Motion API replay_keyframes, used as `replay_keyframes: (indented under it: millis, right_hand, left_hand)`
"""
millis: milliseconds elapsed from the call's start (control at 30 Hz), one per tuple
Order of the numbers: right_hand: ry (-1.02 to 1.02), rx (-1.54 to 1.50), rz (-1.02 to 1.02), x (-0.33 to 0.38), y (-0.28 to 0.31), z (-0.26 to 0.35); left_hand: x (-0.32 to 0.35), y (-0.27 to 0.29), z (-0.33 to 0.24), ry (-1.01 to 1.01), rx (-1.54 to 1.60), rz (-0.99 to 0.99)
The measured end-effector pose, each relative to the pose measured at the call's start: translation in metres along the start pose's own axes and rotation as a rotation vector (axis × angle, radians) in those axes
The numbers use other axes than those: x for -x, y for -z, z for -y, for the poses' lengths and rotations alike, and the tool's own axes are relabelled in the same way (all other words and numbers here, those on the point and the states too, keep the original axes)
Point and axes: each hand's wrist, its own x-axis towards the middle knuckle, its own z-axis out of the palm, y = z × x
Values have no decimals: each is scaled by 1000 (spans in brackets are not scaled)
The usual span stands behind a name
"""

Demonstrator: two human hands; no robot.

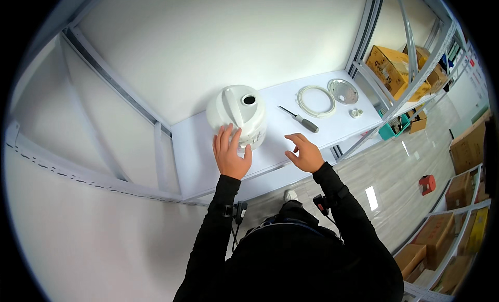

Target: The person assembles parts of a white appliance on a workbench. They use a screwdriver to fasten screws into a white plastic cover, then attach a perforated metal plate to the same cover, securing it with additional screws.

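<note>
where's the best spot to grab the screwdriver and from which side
I'd take the screwdriver by its thick grey handle, probably coming from the near side with the right hand, thumb and fingers on opposite sides. It lies flat, handle end nearer the person, while the thin shaft points away to the left and offers less to grip.

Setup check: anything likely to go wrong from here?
1. The grey-handled metal screwdriver lies loose beyond the open right hand; a sweep might knock it off the white rectangular tabletop.
2. The open left hand is at the front of the white rounded housing without wrapping it; a push could slide it.
3. The small white fittings lie loose near the edge and might roll off.
</note>
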Motion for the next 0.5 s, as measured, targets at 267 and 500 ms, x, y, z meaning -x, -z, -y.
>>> replay_keyframes:
  millis: [267,500]
  right_hand:
    - [-65,-5,95,7,14,-65]
    - [-64,20,64,2,48,-132]
  left_hand:
    - [17,-39,-66,-34,298,146]
    - [56,-103,-82,225,368,362]
